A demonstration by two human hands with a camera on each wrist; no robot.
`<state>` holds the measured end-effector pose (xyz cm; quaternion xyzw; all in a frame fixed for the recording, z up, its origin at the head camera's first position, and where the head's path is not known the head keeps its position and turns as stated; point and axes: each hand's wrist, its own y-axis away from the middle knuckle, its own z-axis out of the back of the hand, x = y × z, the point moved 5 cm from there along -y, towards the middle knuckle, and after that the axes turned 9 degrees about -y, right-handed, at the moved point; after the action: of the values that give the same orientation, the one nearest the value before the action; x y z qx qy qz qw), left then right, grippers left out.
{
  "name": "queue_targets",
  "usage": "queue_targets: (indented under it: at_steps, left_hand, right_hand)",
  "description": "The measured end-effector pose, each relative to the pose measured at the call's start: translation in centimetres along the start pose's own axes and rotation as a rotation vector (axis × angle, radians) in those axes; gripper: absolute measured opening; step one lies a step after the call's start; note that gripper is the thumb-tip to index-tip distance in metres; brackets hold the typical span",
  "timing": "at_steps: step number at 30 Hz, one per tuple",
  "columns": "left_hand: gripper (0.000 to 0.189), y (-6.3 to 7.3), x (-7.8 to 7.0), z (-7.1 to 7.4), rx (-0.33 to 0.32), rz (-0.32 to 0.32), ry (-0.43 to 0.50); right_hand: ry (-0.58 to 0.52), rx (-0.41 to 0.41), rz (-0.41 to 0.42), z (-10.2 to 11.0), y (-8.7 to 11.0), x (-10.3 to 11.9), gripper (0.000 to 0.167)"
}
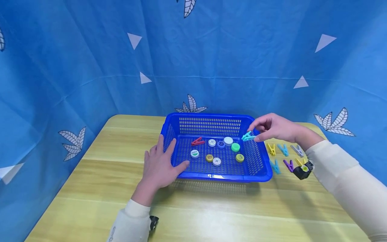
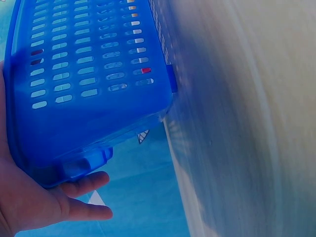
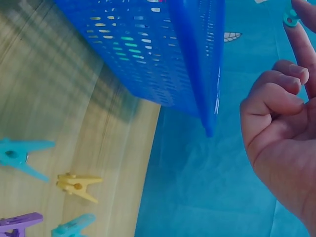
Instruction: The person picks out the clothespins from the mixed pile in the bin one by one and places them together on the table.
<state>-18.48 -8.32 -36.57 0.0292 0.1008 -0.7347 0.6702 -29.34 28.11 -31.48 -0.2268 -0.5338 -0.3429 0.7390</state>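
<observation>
A blue plastic basket (image 1: 211, 176) stands on the wooden table. My left hand (image 1: 161, 164) rests on its left end with fingers spread, the thumb over the front rim. Over the basket's right end, my right hand (image 1: 273, 128) pinches a turquoise clothespin (image 1: 248, 136) between thumb and index finger, the other fingers curled in. Inside the basket lie a red clothespin (image 1: 198, 141) and several bottle caps, among them a green cap (image 1: 235, 147), a white cap (image 1: 228, 140) and a yellow cap (image 1: 240, 158).
Right of the basket, several clothespins lie in rows on the table (image 1: 99, 174), including a purple clothespin (image 1: 289, 165), a yellow clothespin (image 3: 78, 185) and a light-blue clothespin (image 3: 24, 157). A blue patterned curtain (image 1: 211, 60) hangs behind the table.
</observation>
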Motion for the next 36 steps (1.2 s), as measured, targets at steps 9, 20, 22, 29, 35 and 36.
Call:
queue_targets:
  at_steps: [9,20,22,29,35,36]
  left_hand:
    - [0.093,0.0,-0.1,0.1,-0.011,-0.006,0.009]
    - [0.092,0.2,0.0,0.2,-0.014,0.002,0.027]
    - [0.092,0.2,-0.1,0.1,-0.011,0.004,0.026]
    - [0.091,0.0,-0.3,0.0,-0.019,-0.003,0.032]
    - [0.091,0.1,-0.4,0.0,-0.004,0.000,0.019]
    - [0.091,0.1,-0.4,0.0,-0.003,-0.001,0.018]
  right_hand:
    - [0.008,0.114,0.020,0.3,1.7,-1.0,0.024]
    - [-0.071,0.234,0.044,0.4,3.8,-1.7,0.024]
    - [-0.072,0.251,0.053,0.5,4.2,-1.9,0.025]
    - [-0.145,0.349,0.076,0.4,5.6,-2.7,0.028]
    - [-0.193,0.437,0.032,-0.3,6.8,-4.2,0.027]
    - [-0.190,0.442,0.017,-0.4,7.0,-4.4,0.027]
